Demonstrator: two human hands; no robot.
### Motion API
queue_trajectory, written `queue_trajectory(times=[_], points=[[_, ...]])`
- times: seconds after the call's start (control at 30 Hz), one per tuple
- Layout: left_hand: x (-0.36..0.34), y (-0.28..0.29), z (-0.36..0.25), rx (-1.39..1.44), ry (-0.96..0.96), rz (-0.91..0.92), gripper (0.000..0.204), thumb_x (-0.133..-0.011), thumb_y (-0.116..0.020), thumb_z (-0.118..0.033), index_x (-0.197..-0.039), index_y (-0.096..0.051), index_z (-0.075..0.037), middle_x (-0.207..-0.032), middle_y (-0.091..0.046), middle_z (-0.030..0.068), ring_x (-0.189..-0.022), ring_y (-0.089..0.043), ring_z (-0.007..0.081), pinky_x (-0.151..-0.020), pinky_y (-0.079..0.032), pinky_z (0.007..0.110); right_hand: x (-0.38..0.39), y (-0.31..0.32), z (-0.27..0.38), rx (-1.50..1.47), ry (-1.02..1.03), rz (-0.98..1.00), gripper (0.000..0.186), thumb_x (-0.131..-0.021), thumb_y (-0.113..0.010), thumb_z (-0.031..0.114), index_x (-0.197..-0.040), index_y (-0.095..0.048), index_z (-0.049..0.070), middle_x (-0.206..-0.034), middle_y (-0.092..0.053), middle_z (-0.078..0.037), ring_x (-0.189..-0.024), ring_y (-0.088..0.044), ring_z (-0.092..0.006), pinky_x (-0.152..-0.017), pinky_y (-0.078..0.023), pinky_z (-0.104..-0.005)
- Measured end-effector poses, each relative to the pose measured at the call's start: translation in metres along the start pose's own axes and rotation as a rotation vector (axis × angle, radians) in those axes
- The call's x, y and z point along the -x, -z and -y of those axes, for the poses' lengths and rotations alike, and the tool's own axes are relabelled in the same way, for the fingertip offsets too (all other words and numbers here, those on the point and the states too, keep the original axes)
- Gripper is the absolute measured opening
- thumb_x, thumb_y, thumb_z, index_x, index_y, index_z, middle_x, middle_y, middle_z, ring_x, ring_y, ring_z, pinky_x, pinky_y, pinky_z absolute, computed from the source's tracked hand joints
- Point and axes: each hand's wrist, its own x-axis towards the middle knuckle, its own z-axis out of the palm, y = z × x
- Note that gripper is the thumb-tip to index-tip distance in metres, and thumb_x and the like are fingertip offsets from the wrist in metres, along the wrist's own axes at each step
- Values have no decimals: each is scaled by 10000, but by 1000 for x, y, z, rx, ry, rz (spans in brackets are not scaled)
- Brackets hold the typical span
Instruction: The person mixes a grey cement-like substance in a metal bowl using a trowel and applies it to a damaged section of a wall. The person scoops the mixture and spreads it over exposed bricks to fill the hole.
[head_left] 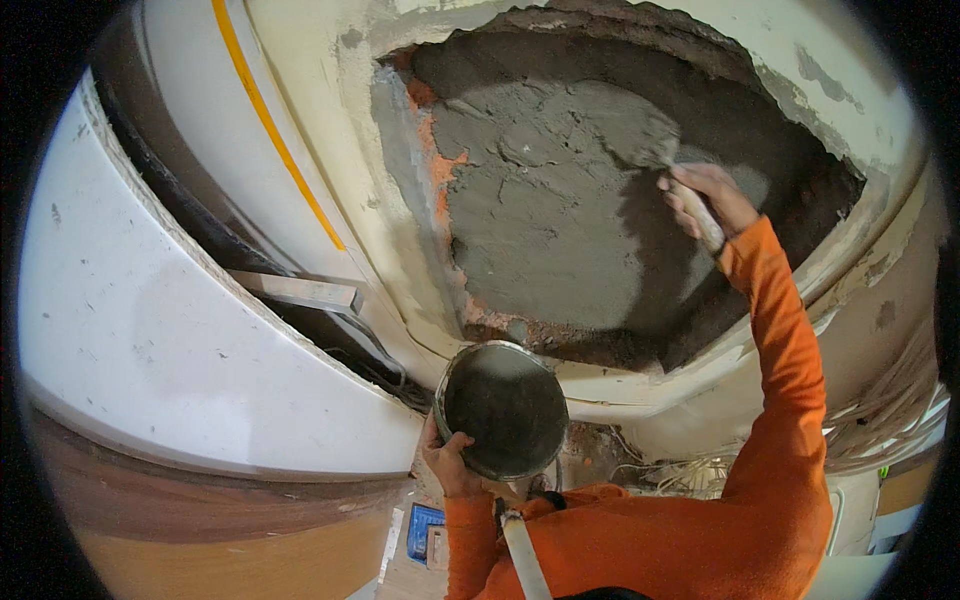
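Observation:
My right hand is closed round the pale handle of a trowel. The trowel's blade, coated in grey mortar, lies against the wet mortar that covers a recess in the wall. At the recess's left edge some orange-red brick shows bare. My left hand grips the rim of a round bucket, thumb inside and fingers outside, below the recess. The bucket's inside is dark grey; how much mortar it holds I cannot tell.
A white panel with a rough edge stands at the left. Beside it run a yellow strip, a short wooden piece and some cables. Bundled cables hang at the right. A blue item lies low down near my left arm.

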Motion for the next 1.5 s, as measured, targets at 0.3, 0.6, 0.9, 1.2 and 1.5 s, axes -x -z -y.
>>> queue_trajectory(times=[0.3,0.6,0.9,1.2,1.5], points=[[2,-23,-4,-8,81,32,652,-619,-522,97,-1265,-601,64,-1112,-685,112,-925,-672,200,-744,-552,264,86,-8,-49,827,320,6,140,-897,-636,144,-910,-709,26,-769,-713,-69,-643,-666,-152,-621,-525,-305],[10,-53,24,-231,-76,257,606,-641,-569,71,-1244,-626,43,-1101,-678,70,-948,-640,194,-811,-530,288,121,-115,-244,1670,268,725,125,-802,-637,211,-829,-729,131,-720,-692,-130,-634,-703,-282,-569,-555,-439],[36,-23,12,-229,115,204,725,-582,-547,50,-1306,-569,66,-1156,-663,106,-1026,-639,230,-896,-527,320,159,-148,-287,988,245,494,214,-878,-649,258,-965,-732,81,-907,-674,-158,-821,-681,-360,-718,-568,-447],[34,3,-4,-176,94,51,715,-585,-524,70,-1299,-572,72,-1170,-650,116,-1036,-626,216,-877,-516,285,161,-135,-280,750,362,239,253,-879,-704,282,-1049,-739,99,-982,-704,-147,-792,-682,-354,-714,-559,-418],[16,8,-20,-108,94,-42,739,-559,-487,88,-1293,-572,71,-1173,-656,134,-1031,-646,234,-851,-534,297,67,-95,-172,836,443,316,229,-875,-716,167,-1029,-722,-2,-841,-717,-192,-689,-703,-244,-669,-542,-330]])
